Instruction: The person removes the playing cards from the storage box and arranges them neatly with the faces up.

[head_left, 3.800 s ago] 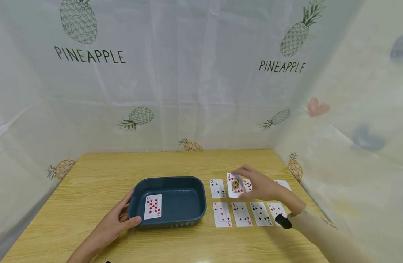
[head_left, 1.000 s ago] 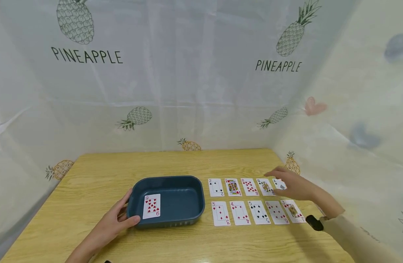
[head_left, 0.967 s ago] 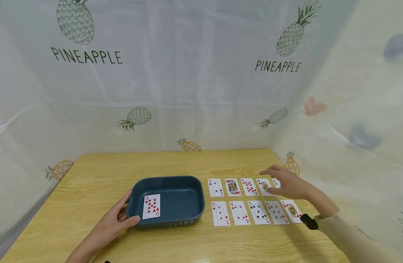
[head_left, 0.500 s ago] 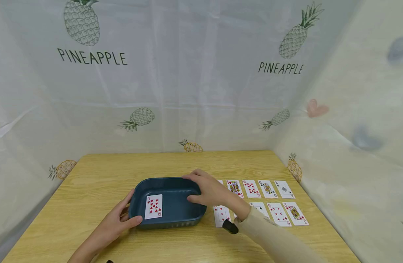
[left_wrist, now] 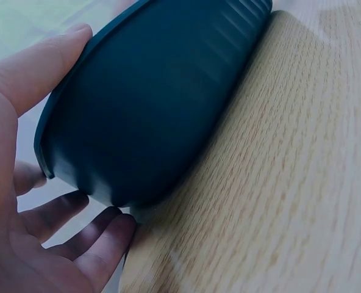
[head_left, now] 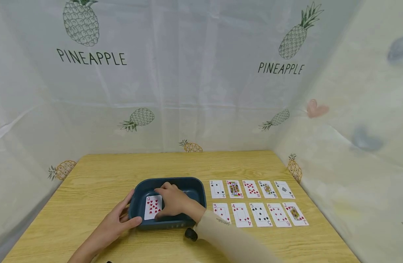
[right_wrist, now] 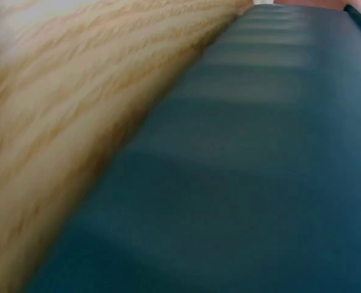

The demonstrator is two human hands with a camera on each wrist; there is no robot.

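Note:
A dark blue rectangular dish (head_left: 200, 197) stands on the wooden table with a nine of hearts playing card (head_left: 152, 207) lying face up in its left part. My left hand (head_left: 114, 221) holds the dish's left end; in the left wrist view the thumb lies on the rim and the fingers bend against the wall below. Reaching inside the dish, my right hand (head_left: 173, 201) has its forefinger and thumb spread at the card's right side, near the upper and lower corners. Whether they touch it is unclear. The right wrist view is filled by the dish's outer wall (right_wrist: 241, 183) and table.
Right of the dish, two rows of face-up cards lie on the table (head_left: 106, 171). The back row runs from a two of spades (head_left: 217, 189) to an ace of spades (head_left: 284, 190). In front, a three of diamonds (head_left: 222, 211) starts the row and a jack (head_left: 295, 214) ends it.
The jack has been laid at the right end of the front row. My right hand has moved left from the cards, over the dish's rim and down beside the nine. My left hand has stayed put.

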